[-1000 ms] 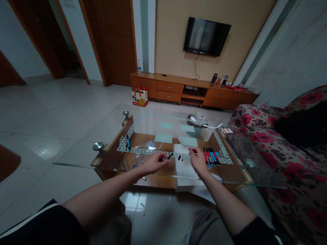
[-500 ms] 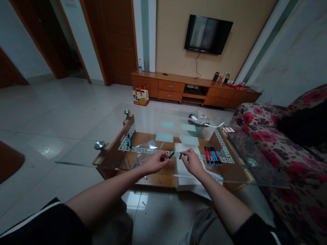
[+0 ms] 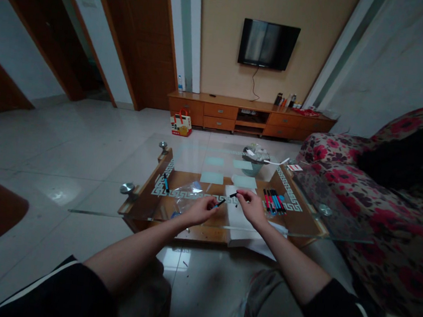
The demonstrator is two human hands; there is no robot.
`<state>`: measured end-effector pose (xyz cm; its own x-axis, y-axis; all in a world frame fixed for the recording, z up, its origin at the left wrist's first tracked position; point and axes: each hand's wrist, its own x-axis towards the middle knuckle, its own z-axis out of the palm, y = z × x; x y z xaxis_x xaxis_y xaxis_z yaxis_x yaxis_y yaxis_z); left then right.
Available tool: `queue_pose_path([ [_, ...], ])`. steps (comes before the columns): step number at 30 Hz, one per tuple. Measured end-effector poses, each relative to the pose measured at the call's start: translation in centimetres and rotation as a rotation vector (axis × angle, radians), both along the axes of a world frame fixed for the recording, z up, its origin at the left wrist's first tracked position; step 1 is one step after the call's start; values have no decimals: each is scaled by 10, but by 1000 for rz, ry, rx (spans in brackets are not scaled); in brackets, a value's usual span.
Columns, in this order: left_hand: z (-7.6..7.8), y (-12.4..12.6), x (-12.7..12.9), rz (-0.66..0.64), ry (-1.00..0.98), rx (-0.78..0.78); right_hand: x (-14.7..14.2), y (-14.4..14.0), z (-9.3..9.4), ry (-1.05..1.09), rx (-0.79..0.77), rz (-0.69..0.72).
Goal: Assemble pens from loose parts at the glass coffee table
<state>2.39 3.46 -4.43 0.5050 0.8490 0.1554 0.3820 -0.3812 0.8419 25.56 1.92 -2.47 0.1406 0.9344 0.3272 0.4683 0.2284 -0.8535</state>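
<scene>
Over the glass table (image 3: 186, 214), my left hand (image 3: 203, 210) is closed around a thin blue-and-black pen (image 3: 221, 203), its dark end pointing right and up. Across a small gap, my right hand (image 3: 251, 205) pinches a short black pen cap (image 3: 233, 195) that points left. The cap and the pen are apart. Right of my right hand lies a row of several red, blue and black pens (image 3: 275, 201). Another blue-and-black pen (image 3: 166, 183) rests at the table's left side.
A clear plastic bag (image 3: 189, 191) lies beyond my left hand. White papers and a white box (image 3: 239, 238) show below the glass at right. A waste basket (image 3: 252, 169) stands at the table's far side. A flowered sofa (image 3: 380, 211) flanks the right.
My right hand has lifted a little, and the cap in it has swung from hanging down to pointing left. My left hand with the pen has barely moved.
</scene>
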Motion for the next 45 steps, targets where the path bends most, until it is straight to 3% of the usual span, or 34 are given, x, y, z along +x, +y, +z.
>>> queue_pose_path([
  [13,3,-1,0,-26,-8,-9,-8,-1,-12,-11,-21,142],
  [22,7,-3,-2,-31,9,75,-12,-2,-16,-50,-84,259],
  [38,11,-7,-2,-137,7,95,-22,-16,-5,-166,-152,365],
  [45,14,-6,1,-133,-37,94,-21,-17,3,-208,-69,335],
])
